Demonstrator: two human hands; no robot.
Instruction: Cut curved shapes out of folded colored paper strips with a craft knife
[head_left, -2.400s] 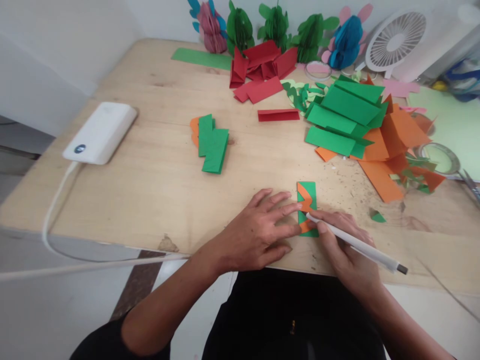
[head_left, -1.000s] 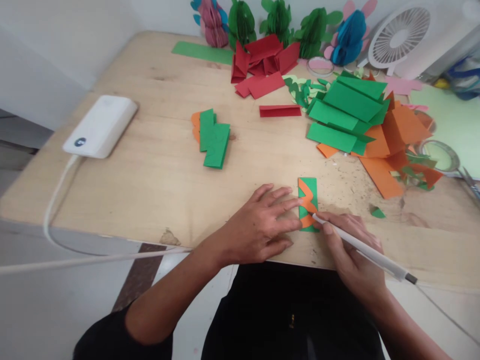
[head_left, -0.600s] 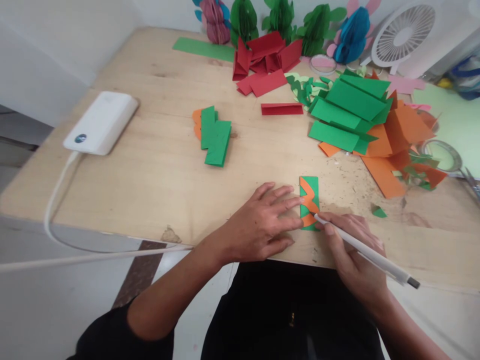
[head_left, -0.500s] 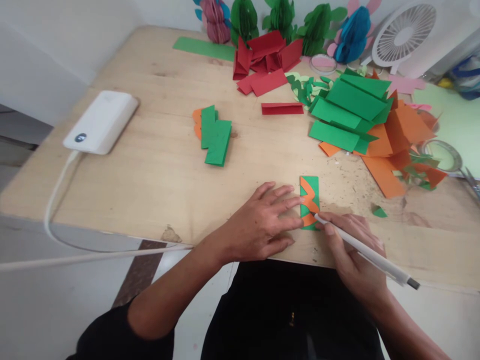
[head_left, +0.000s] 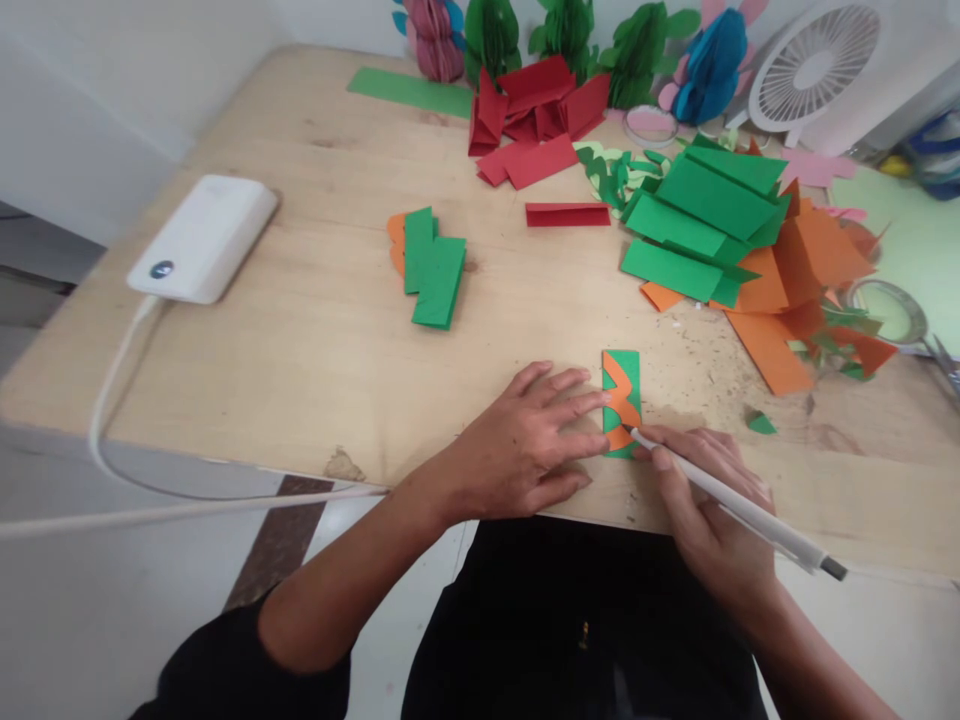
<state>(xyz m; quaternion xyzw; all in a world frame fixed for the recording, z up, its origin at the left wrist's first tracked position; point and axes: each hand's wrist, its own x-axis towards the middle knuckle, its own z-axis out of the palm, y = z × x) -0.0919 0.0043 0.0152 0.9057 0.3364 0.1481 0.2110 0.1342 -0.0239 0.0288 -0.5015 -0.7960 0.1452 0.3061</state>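
A wavy orange paper cutout (head_left: pixel 619 385) lies on a green paper strip (head_left: pixel 632 368) near the table's front edge. My left hand (head_left: pixel 529 440) is spread flat on the wood, its fingertips pressing on the left side of the cutout. In my right hand (head_left: pixel 709 490) a white pen (head_left: pixel 750 512) is gripped, its tip touching the cutout's lower edge. Further left lie folded green papers (head_left: pixel 439 280) with another orange cutout (head_left: pixel 396 243) partly under them.
Behind my right hand is a pile of green folded papers (head_left: pixel 712 200) over orange papers (head_left: pixel 776 350). Red folded papers (head_left: pixel 532 160) and paper honeycomb figures stand toward the wall, beside a white fan (head_left: pixel 814 70). A white power bank (head_left: pixel 202 240) with a cable sits at left.
Almost nothing differs. The whole view has shifted slightly, while both hands and the pen tip keep their places on the paper.
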